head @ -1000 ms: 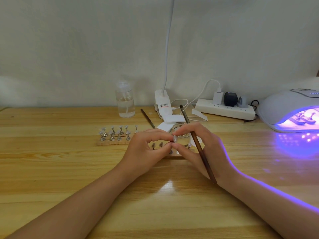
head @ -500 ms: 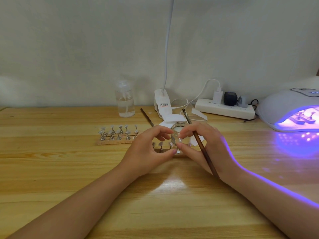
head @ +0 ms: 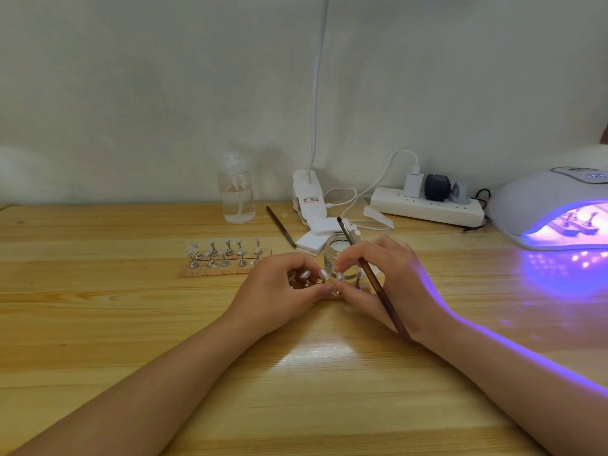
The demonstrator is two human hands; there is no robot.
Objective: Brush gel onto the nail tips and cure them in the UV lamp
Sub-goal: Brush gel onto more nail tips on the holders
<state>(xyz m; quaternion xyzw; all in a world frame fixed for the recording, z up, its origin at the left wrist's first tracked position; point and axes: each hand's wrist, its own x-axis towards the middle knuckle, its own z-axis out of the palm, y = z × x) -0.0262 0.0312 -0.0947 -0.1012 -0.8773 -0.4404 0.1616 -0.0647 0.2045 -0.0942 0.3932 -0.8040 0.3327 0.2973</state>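
Note:
At mid-table my left hand (head: 279, 287) and my right hand (head: 391, 281) meet over a wooden strip of small metal stands with nail tips (head: 324, 274). My left fingers curl around the stands at the strip's left part. My right hand holds a brown gel brush (head: 378, 284) slanted across its fingers, and its fingertips touch a stand. A clear gel jar (head: 335, 253) stands open just behind the hands. A second wooden strip of nail tips (head: 223, 258) lies to the left. The white UV lamp (head: 543, 205) glows purple at the right, with stands inside.
A clear pump bottle (head: 236, 195) stands at the back. A second brush (head: 281, 227) and white pads (head: 316, 236) lie behind the jar. A white clip lamp (head: 307, 202) and a power strip (head: 427, 209) with plugs sit along the wall.
Both hands have lowered toward the strip of stands. The nail tip pinched between the fingertips a second ago now sits down among the stands. The brush has tilted slightly.

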